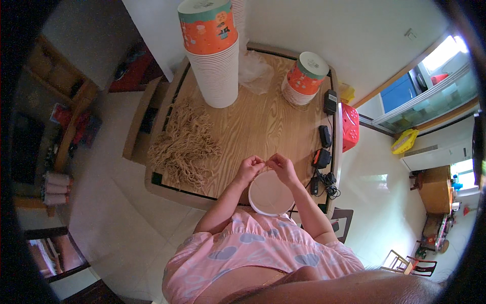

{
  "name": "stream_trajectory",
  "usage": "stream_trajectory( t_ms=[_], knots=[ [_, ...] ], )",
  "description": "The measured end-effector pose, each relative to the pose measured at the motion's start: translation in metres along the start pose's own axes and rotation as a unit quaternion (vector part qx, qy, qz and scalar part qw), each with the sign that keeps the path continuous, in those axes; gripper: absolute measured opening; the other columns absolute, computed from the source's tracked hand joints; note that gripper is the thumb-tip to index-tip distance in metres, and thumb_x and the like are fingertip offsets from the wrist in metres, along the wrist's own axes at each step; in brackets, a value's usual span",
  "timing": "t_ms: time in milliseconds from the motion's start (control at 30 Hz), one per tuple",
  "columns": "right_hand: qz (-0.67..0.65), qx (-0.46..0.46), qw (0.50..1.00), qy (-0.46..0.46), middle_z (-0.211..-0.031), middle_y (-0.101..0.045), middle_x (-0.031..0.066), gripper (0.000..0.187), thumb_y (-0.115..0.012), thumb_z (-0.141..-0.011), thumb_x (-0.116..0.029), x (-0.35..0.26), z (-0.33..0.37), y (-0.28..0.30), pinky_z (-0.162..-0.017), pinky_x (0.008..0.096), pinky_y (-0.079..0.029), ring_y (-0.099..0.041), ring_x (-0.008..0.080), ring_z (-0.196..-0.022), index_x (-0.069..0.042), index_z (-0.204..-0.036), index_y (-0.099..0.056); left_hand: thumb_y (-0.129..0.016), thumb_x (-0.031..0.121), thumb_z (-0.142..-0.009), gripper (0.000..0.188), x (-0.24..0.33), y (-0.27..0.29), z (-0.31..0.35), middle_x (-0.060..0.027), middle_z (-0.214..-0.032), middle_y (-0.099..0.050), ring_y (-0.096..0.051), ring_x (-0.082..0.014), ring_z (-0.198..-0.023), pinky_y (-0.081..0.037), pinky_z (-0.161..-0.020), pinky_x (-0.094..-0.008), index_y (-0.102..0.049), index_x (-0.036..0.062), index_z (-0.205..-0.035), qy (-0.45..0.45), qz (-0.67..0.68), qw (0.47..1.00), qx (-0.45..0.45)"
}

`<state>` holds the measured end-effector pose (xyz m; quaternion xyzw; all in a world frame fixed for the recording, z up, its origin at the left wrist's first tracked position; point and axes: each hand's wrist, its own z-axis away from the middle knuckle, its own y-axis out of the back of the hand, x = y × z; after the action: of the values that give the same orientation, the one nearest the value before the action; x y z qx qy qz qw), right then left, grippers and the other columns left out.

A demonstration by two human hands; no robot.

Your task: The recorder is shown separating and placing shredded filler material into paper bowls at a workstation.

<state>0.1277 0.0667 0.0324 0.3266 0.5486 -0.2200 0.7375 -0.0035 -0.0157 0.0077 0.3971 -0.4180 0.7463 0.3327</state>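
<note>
A white paper bucket (272,193) is at the table's near edge, close against my body, its round opening facing up. At its far rim my left hand (250,168) and my right hand (281,168) meet, fingertips pinched close together. A thin tan bit shows between the fingertips, too small to name for sure. Left of my hands a loose heap of tan twisted cords (187,144) lies on the wood-grain table (248,129). Beyond it rises a tall stack of paper buckets (215,71), upside down, the top one orange and green.
A shorter bucket stack (305,76) with tan cord about its base stands at the far right, near a crumpled clear plastic bag (254,72). Black adapters (330,102), an orange-black battery (321,158) and tangled cables (330,186) line the right edge. Beside the table is a red plastic basket (350,126).
</note>
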Motion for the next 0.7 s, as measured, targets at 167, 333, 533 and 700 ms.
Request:
stream_trajectory(
  t_ms=[167, 333, 533, 700],
  knots=[
    [-0.007, 0.027, 1.000, 0.011, -0.063, -0.053, 0.0018, 0.010, -0.058, -0.079, -0.009, 0.001, 0.000, -0.002, -0.055, 0.0241, -0.039, -0.045, 0.0081, -0.061, 0.000, -0.075, -0.054, -0.061, 0.004, -0.074, 0.011, 0.004, -0.001, 0.002, 0.0048, -0.061, -0.051, -0.044, -0.0016, -0.053, -0.036, -0.047, -0.0169, -0.051, 0.0068, -0.071, -0.015, -0.020, 0.999, -0.031],
    [-0.021, 0.015, 1.000, 0.001, -0.065, -0.053, 0.0008, 0.009, -0.058, -0.078, -0.007, -0.006, 0.000, -0.002, -0.056, 0.0235, -0.039, -0.045, 0.0080, -0.062, 0.000, -0.074, -0.054, -0.059, 0.004, -0.074, 0.010, 0.002, -0.003, 0.002, 0.0028, -0.064, -0.051, -0.046, -0.0055, -0.057, -0.038, -0.052, -0.0209, -0.051, 0.0074, -0.071, -0.045, -0.074, 0.996, -0.025],
    [-0.043, 0.015, 0.999, 0.003, -0.066, -0.055, 0.0015, 0.009, -0.059, -0.077, -0.005, -0.003, -0.001, -0.001, -0.057, 0.0228, -0.040, -0.047, 0.0083, -0.063, 0.000, -0.073, -0.053, -0.058, 0.004, -0.074, 0.009, -0.007, 0.000, -0.001, 0.0019, -0.068, -0.053, -0.049, -0.0063, -0.063, -0.040, -0.058, -0.0214, -0.050, 0.0071, -0.072, -0.070, -0.127, 0.989, -0.028],
    [-0.040, 0.005, 0.999, 0.004, -0.069, -0.057, 0.0012, 0.007, -0.058, -0.079, -0.005, 0.001, -0.002, 0.001, -0.059, 0.0198, -0.041, -0.051, 0.0062, -0.065, 0.000, -0.076, -0.054, -0.059, 0.006, -0.075, 0.007, -0.001, -0.003, 0.002, 0.0016, -0.067, -0.053, -0.048, -0.0065, -0.061, -0.040, -0.055, -0.0211, -0.052, 0.0072, -0.073, -0.072, -0.105, 0.991, -0.034]
  ],
)
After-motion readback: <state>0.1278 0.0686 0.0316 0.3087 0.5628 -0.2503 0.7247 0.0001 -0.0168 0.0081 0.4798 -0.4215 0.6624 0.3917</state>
